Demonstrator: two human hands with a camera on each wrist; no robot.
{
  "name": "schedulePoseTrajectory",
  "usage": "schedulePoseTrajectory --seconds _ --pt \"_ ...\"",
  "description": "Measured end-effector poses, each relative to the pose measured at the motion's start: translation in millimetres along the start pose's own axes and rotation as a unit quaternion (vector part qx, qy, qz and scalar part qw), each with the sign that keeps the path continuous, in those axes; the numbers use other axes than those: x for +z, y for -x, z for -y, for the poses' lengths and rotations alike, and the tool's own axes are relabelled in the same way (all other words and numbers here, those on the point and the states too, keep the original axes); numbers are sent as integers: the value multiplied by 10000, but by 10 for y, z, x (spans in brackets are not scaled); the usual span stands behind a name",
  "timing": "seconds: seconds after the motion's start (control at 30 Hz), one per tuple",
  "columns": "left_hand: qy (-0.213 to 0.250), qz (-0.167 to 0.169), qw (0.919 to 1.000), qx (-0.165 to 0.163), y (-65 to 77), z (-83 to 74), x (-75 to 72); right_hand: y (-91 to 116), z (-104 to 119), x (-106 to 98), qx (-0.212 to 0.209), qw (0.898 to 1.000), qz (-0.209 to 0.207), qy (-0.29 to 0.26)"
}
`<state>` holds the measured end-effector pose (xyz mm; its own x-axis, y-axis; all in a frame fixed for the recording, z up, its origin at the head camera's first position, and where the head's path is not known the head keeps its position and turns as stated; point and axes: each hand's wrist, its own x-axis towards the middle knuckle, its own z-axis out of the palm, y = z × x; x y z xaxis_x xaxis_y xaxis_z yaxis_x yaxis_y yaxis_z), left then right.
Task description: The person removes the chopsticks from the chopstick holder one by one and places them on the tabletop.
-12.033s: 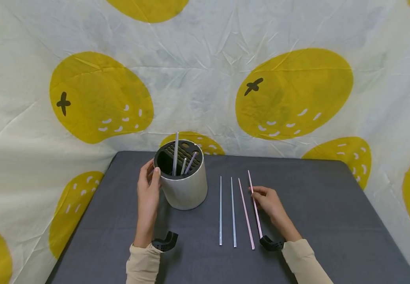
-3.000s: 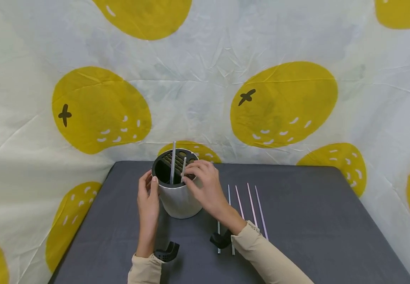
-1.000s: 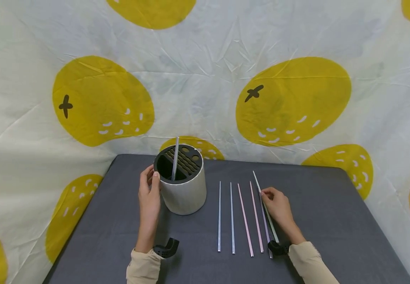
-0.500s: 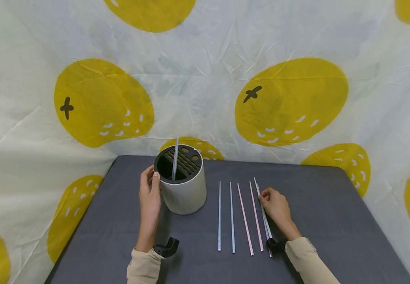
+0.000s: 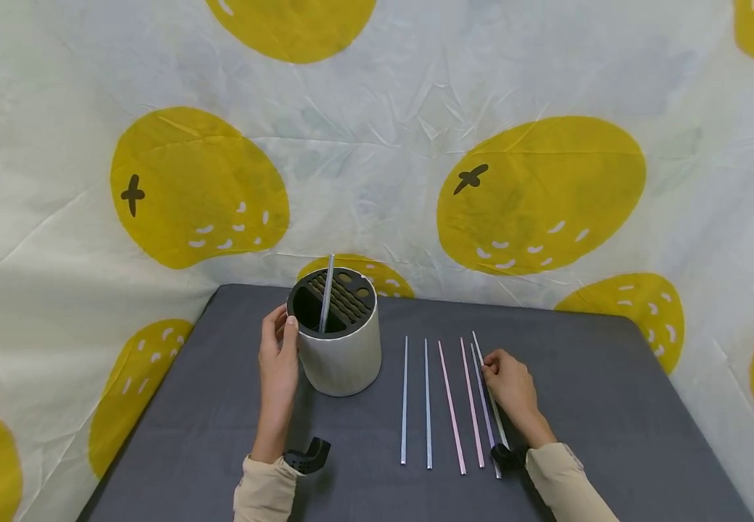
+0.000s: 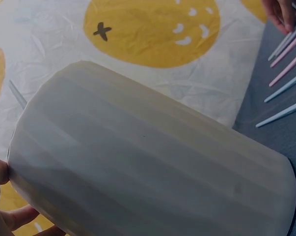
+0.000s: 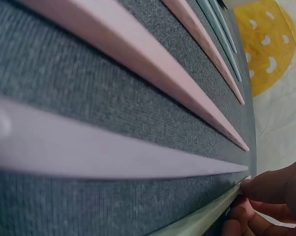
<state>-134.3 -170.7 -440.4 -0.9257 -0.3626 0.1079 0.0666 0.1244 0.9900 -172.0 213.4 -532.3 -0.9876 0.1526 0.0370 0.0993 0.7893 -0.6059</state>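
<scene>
My left hand (image 5: 279,362) grips the rim of a white cylindrical holder (image 5: 344,362) with a black slotted top, thumb on the near side. A pale silvery chopstick (image 5: 328,293) stands upright in its large opening. My right hand (image 5: 510,388) pinches a pale green chopstick (image 7: 206,211) near its thin far end, low over the table, at the right end of a row. Just left of it lies a lavender chopstick (image 5: 484,406). Then come two pink chopsticks, the nearer one (image 5: 471,402) beside the lavender, and two light blue chopsticks, the outer one (image 5: 405,400) closest to the holder.
A dark grey cloth covers the table (image 5: 364,478). Behind it hangs a white fabric backdrop (image 5: 377,174) printed with yellow fruit. Each wrist wears a black camera mount, such as the left one (image 5: 308,457).
Since twelve seconds ago, the lavender and green chopsticks have left the holder for the row's right side. Lately the green one, in my right hand, has shifted slightly, now separate from the lavender.
</scene>
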Motion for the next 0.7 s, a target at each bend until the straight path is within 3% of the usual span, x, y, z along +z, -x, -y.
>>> schedulePoseTrajectory --seconds 0.3,0.7 --pt "38 -38 10000 17 -3 7 7 -12 -70 -107 -77 9996 -229 123" --pt "-14 -29 10000 24 32 -12 3 7 -129 -122 97 9997 -150 163"
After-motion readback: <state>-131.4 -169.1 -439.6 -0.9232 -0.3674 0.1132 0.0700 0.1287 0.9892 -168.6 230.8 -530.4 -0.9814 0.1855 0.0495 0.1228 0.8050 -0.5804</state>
